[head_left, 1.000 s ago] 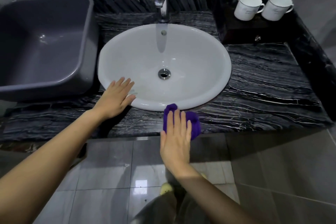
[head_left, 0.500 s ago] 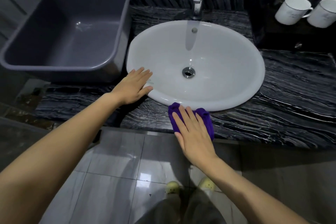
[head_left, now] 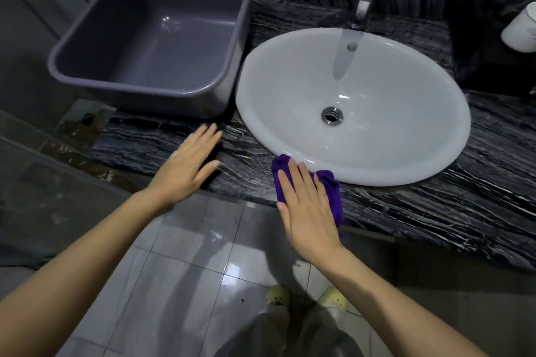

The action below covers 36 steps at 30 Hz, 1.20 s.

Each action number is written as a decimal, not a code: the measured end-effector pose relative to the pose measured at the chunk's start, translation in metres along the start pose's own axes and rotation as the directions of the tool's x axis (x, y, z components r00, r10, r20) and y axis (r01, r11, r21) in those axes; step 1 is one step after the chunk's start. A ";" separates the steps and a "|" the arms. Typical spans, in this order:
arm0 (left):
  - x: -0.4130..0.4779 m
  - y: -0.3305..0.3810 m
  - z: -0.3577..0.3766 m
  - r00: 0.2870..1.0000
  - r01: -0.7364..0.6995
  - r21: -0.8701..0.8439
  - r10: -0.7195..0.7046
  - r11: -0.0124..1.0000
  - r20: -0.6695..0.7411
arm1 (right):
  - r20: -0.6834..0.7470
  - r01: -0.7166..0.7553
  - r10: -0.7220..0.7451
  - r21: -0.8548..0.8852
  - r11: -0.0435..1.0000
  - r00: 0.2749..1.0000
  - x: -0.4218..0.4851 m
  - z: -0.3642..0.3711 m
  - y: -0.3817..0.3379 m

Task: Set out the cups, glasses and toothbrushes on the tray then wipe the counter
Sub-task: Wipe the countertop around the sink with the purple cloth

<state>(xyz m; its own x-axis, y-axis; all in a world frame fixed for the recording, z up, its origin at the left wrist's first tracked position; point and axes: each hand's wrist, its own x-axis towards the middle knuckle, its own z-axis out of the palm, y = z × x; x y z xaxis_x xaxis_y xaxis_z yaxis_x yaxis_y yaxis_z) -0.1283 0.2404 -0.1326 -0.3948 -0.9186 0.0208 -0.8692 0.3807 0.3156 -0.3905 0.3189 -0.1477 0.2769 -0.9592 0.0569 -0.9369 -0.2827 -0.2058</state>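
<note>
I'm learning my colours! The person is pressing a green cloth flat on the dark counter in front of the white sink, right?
Nearly. The cloth is purple, not green. The head view shows the right hand pressing it flat on the dark marble counter in front of the white oval sink.

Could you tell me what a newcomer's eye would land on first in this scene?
The white oval sink stands out against the dark marble counter. At its front rim the right hand presses a purple cloth flat. A grey plastic tub sits left of the sink.
</note>
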 end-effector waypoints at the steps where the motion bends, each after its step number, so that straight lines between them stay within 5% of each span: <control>1: -0.014 -0.013 0.001 0.996 0.085 0.035 -0.085 0.996 -0.012 | 0.000 0.007 -0.007 0.011 1.000 1.000 0.003 0.001 -0.003; 5: -0.038 -0.038 0.008 0.938 0.346 0.098 -0.347 0.933 -0.016 | 0.016 0.003 -0.003 0.023 1.000 1.000 0.021 0.008 -0.026; 10: -0.039 -0.039 0.015 0.935 0.354 0.111 -0.351 0.929 -0.043 | 0.058 -0.023 0.020 0.062 0.998 0.998 0.063 0.020 -0.064; 15: -0.040 -0.042 0.016 0.939 0.345 0.091 -0.342 0.934 -0.045 | 0.157 0.117 -0.135 0.115 0.986 0.978 0.105 0.024 -0.091; 20: -0.036 -0.039 0.008 0.924 0.377 -0.136 -0.383 0.916 -0.020 | 0.204 0.317 -0.340 0.137 0.938 0.918 0.124 0.021 -0.093; 25: -0.026 -0.024 -0.009 0.933 0.312 -0.378 -0.355 0.871 -0.049 | 0.336 0.487 -0.548 0.254 0.836 0.766 0.140 -0.003 -0.072; 30: -0.008 -0.015 -0.019 0.902 0.333 -0.402 -0.413 0.853 -0.128 | 0.141 0.396 -0.429 0.209 0.894 0.892 0.141 -0.020 -0.050; 36: 0.009 -0.009 -0.036 0.887 0.362 -0.579 -0.461 0.730 -0.027 | 0.211 0.288 -0.311 0.135 0.948 0.927 0.146 -0.023 -0.055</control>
<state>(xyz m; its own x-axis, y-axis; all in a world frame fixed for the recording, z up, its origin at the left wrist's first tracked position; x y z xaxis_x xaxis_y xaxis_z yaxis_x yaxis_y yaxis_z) -0.1139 0.2250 -0.1014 0.0587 -0.9931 -0.1017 -0.6054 -0.1164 0.7873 -0.3033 0.1947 -0.1051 0.5933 -0.8000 -0.0896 -0.7797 -0.5434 -0.3110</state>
